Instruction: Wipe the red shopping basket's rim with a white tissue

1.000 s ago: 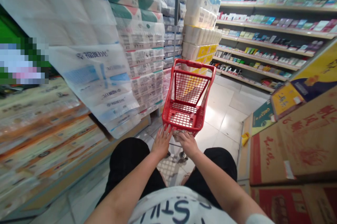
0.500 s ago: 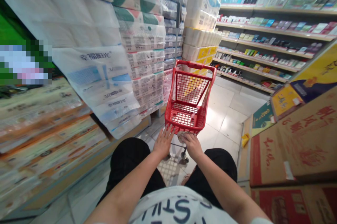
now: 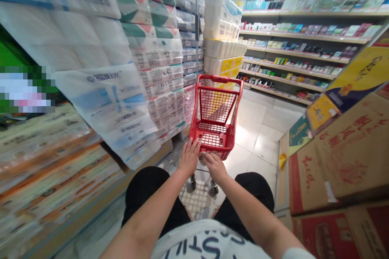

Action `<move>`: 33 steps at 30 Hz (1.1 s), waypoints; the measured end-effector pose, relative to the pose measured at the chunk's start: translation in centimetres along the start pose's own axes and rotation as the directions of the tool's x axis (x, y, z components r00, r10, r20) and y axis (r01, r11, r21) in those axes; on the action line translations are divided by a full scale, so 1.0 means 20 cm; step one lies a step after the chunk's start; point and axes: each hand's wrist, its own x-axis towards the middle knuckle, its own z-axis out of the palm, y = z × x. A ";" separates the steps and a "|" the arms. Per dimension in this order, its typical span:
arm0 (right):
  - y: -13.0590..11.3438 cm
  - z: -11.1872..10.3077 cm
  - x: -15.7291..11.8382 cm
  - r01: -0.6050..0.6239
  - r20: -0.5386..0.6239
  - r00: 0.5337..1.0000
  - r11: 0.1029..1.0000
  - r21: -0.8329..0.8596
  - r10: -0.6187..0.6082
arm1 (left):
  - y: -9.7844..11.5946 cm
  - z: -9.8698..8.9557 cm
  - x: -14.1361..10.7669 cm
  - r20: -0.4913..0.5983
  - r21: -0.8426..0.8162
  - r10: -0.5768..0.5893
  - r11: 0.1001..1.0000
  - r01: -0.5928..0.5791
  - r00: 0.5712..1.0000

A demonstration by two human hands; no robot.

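A small red plastic shopping cart with mesh walls stands just ahead of me on its casters. My left hand grips the near rim of the cart on its left side, with the fingers spread over the edge. My right hand holds the same rim close beside it, and its fingers curl over a grey wrapped part of the handle. No goods show in the basket, and its red mesh floor is visible.
Stacked, plastic-wrapped toilet paper packs form a tall wall on the left. Cardboard cartons line the right. Shelves of boxed goods stand ahead on the right, beyond a tiled floor.
The view has moved forward along the aisle and levelled, so the shelves sit lower and further left. The cart stays ahead of me, and both hands remain on its rim.
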 end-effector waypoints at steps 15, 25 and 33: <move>0.15 -0.02 -0.15 -0.042 -0.111 0.993 0.999 0.001 0.042 | -0.01 -0.08 0.06 -0.012 -0.040 0.023 0.999 -0.023 1.000; 0.19 -0.03 -0.24 -0.226 -0.220 0.945 0.969 0.096 0.242 | 0.13 -0.06 0.13 0.025 -0.028 0.128 0.991 -0.127 0.991; 0.24 -0.07 -0.29 -0.327 -0.253 0.893 0.923 0.202 0.372 | 0.39 -0.02 0.26 0.120 -0.278 0.073 0.960 -0.037 0.990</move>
